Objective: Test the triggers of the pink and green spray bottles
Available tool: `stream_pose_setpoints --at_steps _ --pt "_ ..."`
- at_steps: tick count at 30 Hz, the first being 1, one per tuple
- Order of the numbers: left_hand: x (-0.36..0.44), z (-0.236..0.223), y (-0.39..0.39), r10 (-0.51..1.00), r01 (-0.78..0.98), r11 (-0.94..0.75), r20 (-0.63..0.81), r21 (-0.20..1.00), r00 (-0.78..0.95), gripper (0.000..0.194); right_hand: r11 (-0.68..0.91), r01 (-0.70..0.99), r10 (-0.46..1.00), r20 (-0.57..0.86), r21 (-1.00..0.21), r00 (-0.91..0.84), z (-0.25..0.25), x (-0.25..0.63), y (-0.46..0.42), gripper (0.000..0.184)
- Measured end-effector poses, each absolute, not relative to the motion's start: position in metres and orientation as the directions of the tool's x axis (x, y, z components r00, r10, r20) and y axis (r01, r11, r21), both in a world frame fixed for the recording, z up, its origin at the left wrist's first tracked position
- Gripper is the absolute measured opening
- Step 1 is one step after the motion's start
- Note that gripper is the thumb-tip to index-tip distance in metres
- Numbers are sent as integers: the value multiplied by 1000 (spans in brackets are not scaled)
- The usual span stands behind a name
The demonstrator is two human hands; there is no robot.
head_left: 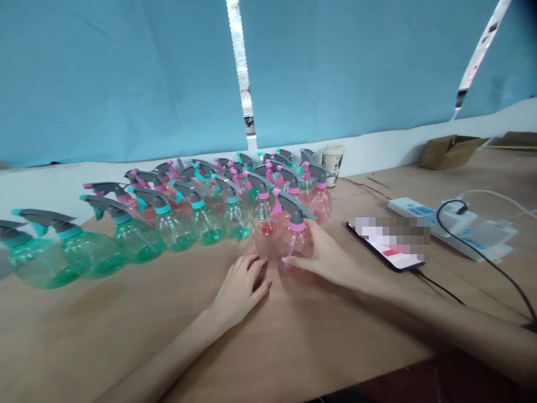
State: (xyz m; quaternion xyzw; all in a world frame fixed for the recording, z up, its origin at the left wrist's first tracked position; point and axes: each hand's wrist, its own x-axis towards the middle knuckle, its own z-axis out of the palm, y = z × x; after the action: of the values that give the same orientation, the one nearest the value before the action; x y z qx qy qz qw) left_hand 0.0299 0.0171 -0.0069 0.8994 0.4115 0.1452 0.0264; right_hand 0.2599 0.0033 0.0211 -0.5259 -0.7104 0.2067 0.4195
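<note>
Several small spray bottles stand in rows on the brown table [293, 336], green ones [138, 238] to the left and pink ones [319, 201] to the right, all with grey triggers. My right hand [325, 257] wraps round the nearest pink spray bottle [296, 238], which stands upright at the front of the group. My left hand [241, 288] lies flat on the table just left of that bottle, fingers stretched out, holding nothing.
A phone [392, 246] with a cable lies right of my right hand. Further right sit a white power strip [453, 226] with plugged chargers and black cables. A paper cup [333, 162] stands behind the bottles. A cardboard box [451, 150] rests at the far right. Blue curtain behind.
</note>
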Motion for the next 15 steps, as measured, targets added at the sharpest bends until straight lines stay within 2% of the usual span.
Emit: stream_pose_setpoints --at_steps 5,7,9,12,15 --pt "65 -9 27 696 671 -716 256 192 670 31 336 480 933 356 -810 -52 18 313 1 79" --pt "81 -11 32 671 637 -741 259 213 694 29 313 491 935 356 -813 -8 20 340 3 72" --pt "98 -12 37 644 601 -765 267 231 717 29 350 473 910 413 -808 32 24 370 9 63" --pt "123 -14 44 615 566 -788 283 242 736 30 360 507 861 488 -783 141 31 412 33 63" --pt "145 -16 53 599 549 -800 289 241 746 31 379 505 833 524 -775 178 36 441 69 60"
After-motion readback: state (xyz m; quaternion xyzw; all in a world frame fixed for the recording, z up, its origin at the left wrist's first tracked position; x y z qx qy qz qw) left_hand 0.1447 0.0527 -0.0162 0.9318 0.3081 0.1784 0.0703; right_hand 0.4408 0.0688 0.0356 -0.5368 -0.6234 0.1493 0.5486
